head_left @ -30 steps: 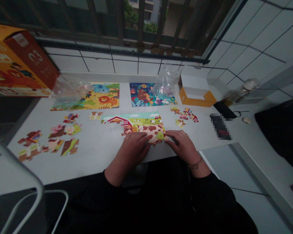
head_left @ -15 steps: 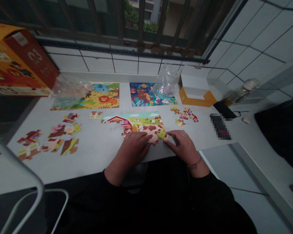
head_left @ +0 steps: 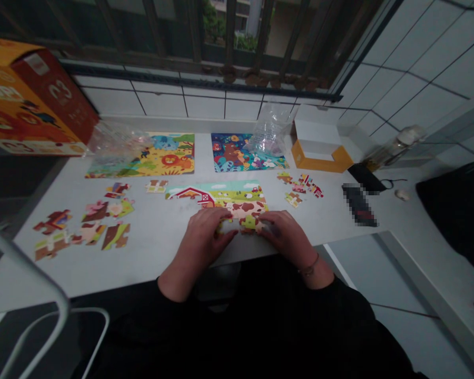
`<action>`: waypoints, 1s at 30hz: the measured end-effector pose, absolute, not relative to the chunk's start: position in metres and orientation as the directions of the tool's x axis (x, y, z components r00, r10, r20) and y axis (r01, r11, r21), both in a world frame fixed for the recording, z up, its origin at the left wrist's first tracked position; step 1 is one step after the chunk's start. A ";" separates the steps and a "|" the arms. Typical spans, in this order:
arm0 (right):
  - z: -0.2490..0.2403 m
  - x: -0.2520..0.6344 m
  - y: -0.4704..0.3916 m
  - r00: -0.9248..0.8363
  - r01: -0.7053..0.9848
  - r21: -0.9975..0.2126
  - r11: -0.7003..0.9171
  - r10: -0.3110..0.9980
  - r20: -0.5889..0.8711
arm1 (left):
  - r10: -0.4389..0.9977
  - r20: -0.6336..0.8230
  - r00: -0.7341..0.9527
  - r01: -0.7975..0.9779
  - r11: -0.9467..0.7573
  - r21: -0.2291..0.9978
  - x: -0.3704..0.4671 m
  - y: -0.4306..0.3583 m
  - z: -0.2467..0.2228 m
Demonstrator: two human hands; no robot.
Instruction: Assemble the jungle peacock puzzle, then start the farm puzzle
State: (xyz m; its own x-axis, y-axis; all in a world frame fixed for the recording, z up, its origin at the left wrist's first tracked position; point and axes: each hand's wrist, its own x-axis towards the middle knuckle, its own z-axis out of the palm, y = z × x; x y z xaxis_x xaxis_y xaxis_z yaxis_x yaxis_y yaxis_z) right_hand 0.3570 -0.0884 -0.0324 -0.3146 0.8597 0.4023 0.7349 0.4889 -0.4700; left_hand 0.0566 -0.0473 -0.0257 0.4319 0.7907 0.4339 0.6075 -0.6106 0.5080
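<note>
A partly joined farm puzzle (head_left: 247, 196), with a red barn and a brown-spotted cow, lies on the white counter in front of me. My right hand (head_left: 286, 231) pinches a green puzzle piece (head_left: 249, 223) between thumb and fingers, at the lower edge of the joined part under the cow. It overlaps or adjoins that edge; which one I cannot tell. At the puzzle's lower left, my left hand (head_left: 205, 231) rests with fingertips on its edge, thumb spread apart from the fingers. The fingers hide that corner of the picture.
Loose puzzle pieces (head_left: 116, 234) lie on the left, more pieces (head_left: 294, 199) on the right. Behind are a lion picture sheet (head_left: 171, 158), a blue night-scene sheet (head_left: 233, 152), clear plastic bags (head_left: 270, 131), an open yellow box (head_left: 322, 160) and a large orange box (head_left: 19, 105).
The green piece in my right hand has moved left and slightly down to the puzzle's lower edge. My left hand has shifted left, its thumb now farther from the cow.
</note>
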 end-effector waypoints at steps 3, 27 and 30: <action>-0.033 0.336 -0.080 -0.351 0.695 -0.502 0.514 0.852 0.388 | 0.798 0.430 0.423 0.638 -0.599 0.484 0.044 -0.048 -0.026; -0.030 0.305 -0.069 -0.435 0.661 -0.466 0.589 0.806 0.401 | 0.765 0.287 0.577 0.649 -0.643 0.407 0.044 -0.050 -0.031; -0.029 0.305 -0.070 -0.445 0.659 -0.459 0.595 0.801 0.400 | 0.763 0.292 0.576 0.649 -0.644 0.404 0.044 -0.051 -0.030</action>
State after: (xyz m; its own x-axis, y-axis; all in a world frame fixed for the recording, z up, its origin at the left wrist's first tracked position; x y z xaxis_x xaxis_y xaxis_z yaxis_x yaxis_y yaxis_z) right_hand 0.3046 -0.0700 -0.0291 -0.4446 0.8012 0.4004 0.6592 0.5954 -0.4593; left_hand 0.0444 -0.0514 -0.0302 0.5763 0.7635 0.2916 0.6495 -0.6444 0.4037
